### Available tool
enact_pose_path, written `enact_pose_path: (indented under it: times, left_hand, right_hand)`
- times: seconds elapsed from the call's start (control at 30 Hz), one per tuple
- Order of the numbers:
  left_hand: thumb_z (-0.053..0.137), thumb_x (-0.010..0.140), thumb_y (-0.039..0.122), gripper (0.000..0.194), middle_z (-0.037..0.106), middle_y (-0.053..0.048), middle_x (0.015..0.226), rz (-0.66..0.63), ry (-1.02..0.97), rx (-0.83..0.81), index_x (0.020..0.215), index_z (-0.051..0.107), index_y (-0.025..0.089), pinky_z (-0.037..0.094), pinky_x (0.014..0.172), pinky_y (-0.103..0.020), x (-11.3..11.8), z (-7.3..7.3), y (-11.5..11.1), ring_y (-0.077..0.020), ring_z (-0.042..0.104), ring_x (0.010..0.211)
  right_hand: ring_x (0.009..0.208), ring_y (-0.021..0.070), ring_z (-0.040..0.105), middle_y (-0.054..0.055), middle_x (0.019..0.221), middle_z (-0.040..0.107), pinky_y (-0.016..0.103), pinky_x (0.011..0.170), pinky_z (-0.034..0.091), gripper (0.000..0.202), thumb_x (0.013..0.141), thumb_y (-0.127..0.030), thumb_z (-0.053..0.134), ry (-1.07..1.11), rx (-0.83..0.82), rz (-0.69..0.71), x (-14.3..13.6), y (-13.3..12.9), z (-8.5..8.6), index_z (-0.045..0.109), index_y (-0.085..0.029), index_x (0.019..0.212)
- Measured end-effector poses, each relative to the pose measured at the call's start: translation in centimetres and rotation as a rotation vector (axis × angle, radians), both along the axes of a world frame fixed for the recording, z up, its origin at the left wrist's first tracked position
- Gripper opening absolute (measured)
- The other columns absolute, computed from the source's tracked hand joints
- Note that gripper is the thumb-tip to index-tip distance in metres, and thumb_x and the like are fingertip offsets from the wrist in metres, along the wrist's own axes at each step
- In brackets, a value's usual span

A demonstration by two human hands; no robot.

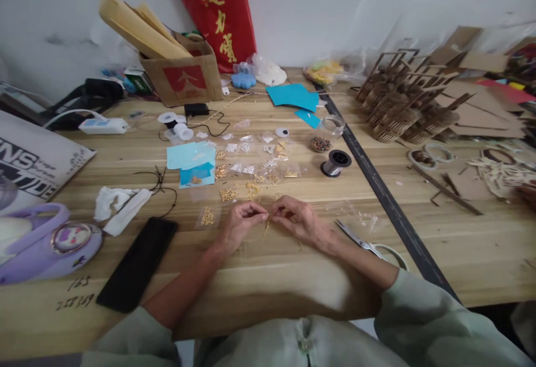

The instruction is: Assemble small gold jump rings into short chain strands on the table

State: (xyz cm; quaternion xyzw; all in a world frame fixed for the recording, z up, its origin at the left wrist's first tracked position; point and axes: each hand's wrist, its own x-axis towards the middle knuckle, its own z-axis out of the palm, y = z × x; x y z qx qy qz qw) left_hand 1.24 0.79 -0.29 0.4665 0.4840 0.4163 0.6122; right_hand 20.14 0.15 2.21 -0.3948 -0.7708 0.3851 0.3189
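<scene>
Over the wooden table, my left hand (245,222) and my right hand (299,219) meet fingertip to fingertip. Both are closed in a pinch on a thin gold chain (264,232). One length of it hangs below the left fingers, and another thin strand dangles under my right hand. Any small part between the fingertips is too tiny to make out. Just beyond the hands lie piles of gold findings (252,189) and small bags of silver pieces (245,147). A bag of gold beads (207,216) sits left of my left hand.
Scissors (371,245) lie by my right forearm, a phone (138,263) by the left. Beyond stand a wire spool (336,163) and a jar of beads (321,142). Blue paper (293,97), a cardboard box (184,74) and bamboo baskets (396,113) are farther back. A purple case (46,244) sits left.
</scene>
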Motion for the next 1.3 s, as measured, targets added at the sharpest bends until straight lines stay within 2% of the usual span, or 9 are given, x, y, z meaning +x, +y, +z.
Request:
enact_pose_path:
  times: [0.17, 0.37, 0.53, 0.73, 0.87, 1.03, 1.3]
  left_hand:
    - [0.078, 0.057, 0.02, 0.014, 0.066, 0.0, 0.063, 0.028, -0.005, -0.029, 0.066, 0.067, 0.015, 0.044, 0.059, -0.02, 0.3, -0.1, 0.2, -0.0097, 0.058, 0.059]
    - [0.077, 0.059, 0.019, 0.015, 0.065, 0.0, 0.063, 0.028, 0.065, -0.01, 0.066, 0.065, 0.014, 0.044, 0.059, -0.019, 0.5, 0.3, 0.4, -0.0096, 0.058, 0.059]
    - [0.075, 0.06, 0.019, 0.014, 0.066, 0.0, 0.065, 0.007, 0.09, 0.024, 0.065, 0.063, 0.014, 0.045, 0.062, -0.021, 0.7, 0.4, 0.7, -0.0104, 0.058, 0.062]
    - [0.073, 0.062, 0.017, 0.012, 0.064, 0.0, 0.067, -0.006, 0.12, 0.07, 0.067, 0.062, 0.014, 0.046, 0.065, -0.023, 1.3, 1.2, 0.9, -0.011, 0.058, 0.064]
    - [0.071, 0.063, 0.016, 0.011, 0.063, 0.0, 0.068, 0.012, 0.132, 0.081, 0.069, 0.062, 0.014, 0.045, 0.065, -0.022, 1.8, 0.8, 0.8, -0.0106, 0.058, 0.066]
    - [0.07, 0.064, 0.017, 0.011, 0.063, 0.001, 0.068, 0.052, 0.098, 0.106, 0.069, 0.061, 0.014, 0.045, 0.064, -0.021, 2.0, 0.0, 0.6, -0.0104, 0.057, 0.065]
    - [0.071, 0.067, 0.022, 0.013, 0.062, 0.001, 0.068, 0.053, 0.073, 0.073, 0.071, 0.062, 0.015, 0.043, 0.063, -0.021, 1.8, 0.6, 0.2, -0.0104, 0.056, 0.065]
  right_hand:
    - [0.075, 0.0148, 0.058, 0.004, 0.084, 0.063, 0.025, 0.063, 0.045, 0.014, 0.088, -0.029, 0.057, 0.046, -0.003, 0.0, -0.5, 1.2, -1.1, 0.064, -0.018, 0.091]
    - [0.08, 0.0162, 0.058, 0.006, 0.086, 0.062, 0.028, 0.071, 0.046, 0.015, 0.091, -0.026, 0.054, 0.097, 0.076, 0.043, 0.0, 1.6, -1.7, 0.066, -0.018, 0.092]
    - [0.079, 0.015, 0.058, 0.006, 0.085, 0.062, 0.027, 0.07, 0.046, 0.013, 0.091, -0.022, 0.053, 0.113, 0.162, 0.053, 0.0, 1.6, -2.0, 0.065, -0.017, 0.092]
    - [0.076, 0.0146, 0.057, 0.005, 0.084, 0.061, 0.027, 0.068, 0.046, 0.011, 0.091, -0.02, 0.051, 0.093, 0.199, 0.015, 0.3, 1.5, -2.6, 0.062, -0.018, 0.09]
    - [0.074, 0.0139, 0.056, 0.004, 0.083, 0.059, 0.025, 0.066, 0.044, 0.01, 0.091, -0.02, 0.05, 0.063, 0.191, 0.003, 0.5, 1.5, -3.1, 0.059, -0.018, 0.088]
    - [0.068, 0.0125, 0.053, 0.003, 0.081, 0.058, 0.024, 0.061, 0.041, 0.007, 0.09, -0.02, 0.05, 0.031, 0.093, -0.032, 0.5, 1.5, -3.1, 0.056, -0.017, 0.086]
    - [0.063, 0.0108, 0.047, 0.0, 0.07, 0.054, 0.023, 0.057, 0.036, 0.017, 0.09, -0.032, 0.051, 0.143, -0.214, -0.017, 0.3, 1.5, -2.7, 0.055, -0.016, 0.086]
